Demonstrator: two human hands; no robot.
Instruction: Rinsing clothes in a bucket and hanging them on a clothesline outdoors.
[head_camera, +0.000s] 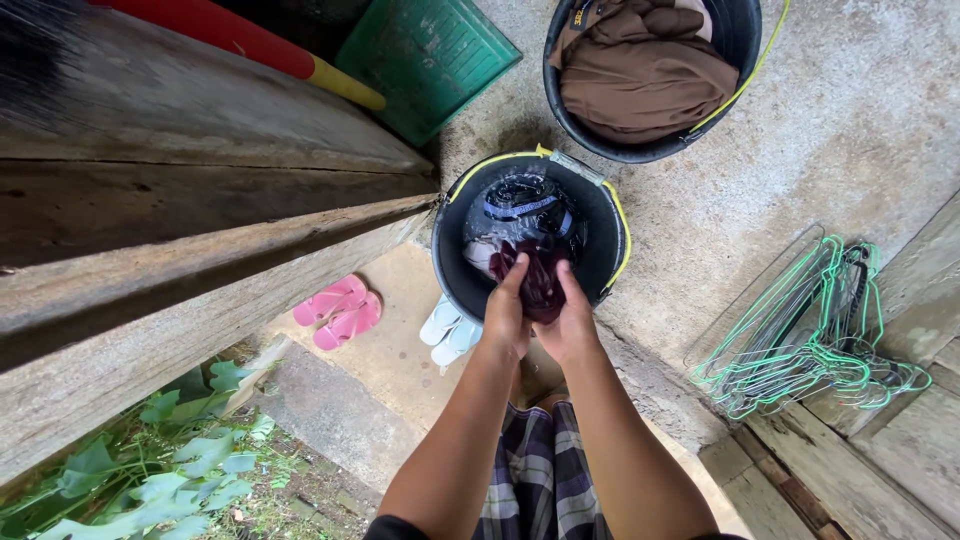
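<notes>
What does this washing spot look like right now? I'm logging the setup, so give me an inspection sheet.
Surface: rough concrete floor, wooden boards at right.
Job's things: dark maroon cloth gripped over a black bucket of wet laundry.
Clutter: second bucket with brown clothes; green wire hangers; pink sandals; pale blue sandals; green crate.
Grippers: left hand and right hand both closed on the cloth.
Cables: nothing seen.
Surroundings: wooden beams, green plants below.

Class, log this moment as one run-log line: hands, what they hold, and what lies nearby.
left hand: grips dark red cloth | right hand: grips same cloth | black bucket: wet clothes | nearby: wire hangers
</notes>
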